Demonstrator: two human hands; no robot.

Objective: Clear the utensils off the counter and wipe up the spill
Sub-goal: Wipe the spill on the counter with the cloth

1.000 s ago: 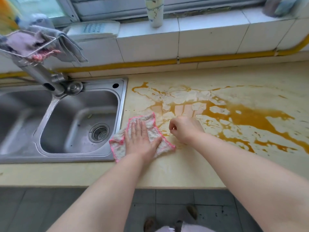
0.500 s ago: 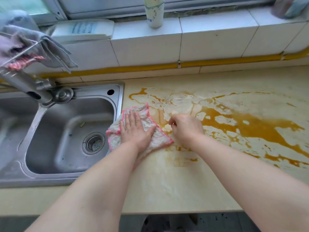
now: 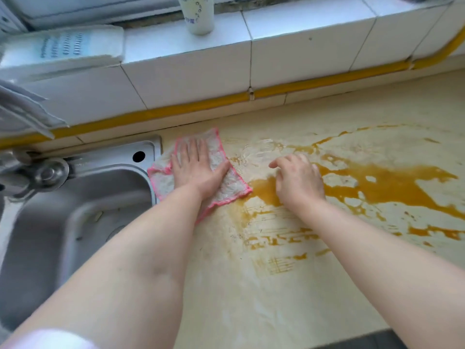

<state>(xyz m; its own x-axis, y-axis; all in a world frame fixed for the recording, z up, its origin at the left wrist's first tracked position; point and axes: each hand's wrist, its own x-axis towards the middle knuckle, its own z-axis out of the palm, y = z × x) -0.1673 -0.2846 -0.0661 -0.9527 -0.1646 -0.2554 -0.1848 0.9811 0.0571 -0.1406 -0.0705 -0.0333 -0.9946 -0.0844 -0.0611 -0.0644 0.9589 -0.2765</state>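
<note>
A white cloth with a pink hem (image 3: 221,157) lies flat on the cream counter (image 3: 226,285), its left edge hanging over the sink rim. My left hand (image 3: 197,170) presses flat on the cloth, fingers spread and pointing towards the wall. To the right of the cloth a brown-orange spill (image 3: 382,183) covers the counter in patches and streaks. My right hand (image 3: 298,178) rests in the spill's left edge, fingers curled down onto the wet surface, holding nothing. No utensils show on the counter.
A steel sink (image 3: 83,222) with a tap base (image 3: 49,172) lies left of the cloth. Behind runs a white tiled ledge (image 3: 276,54) with a yellow pipe (image 3: 201,107), a white bottle (image 3: 198,13) and a white flat box (image 3: 63,46). Grey cloths (image 3: 20,109) hang at far left.
My left hand has pushed the cloth away from me, up towards the wall beside the sink corner. My right hand has slid further into the spill, and smeared streaks lie behind it.
</note>
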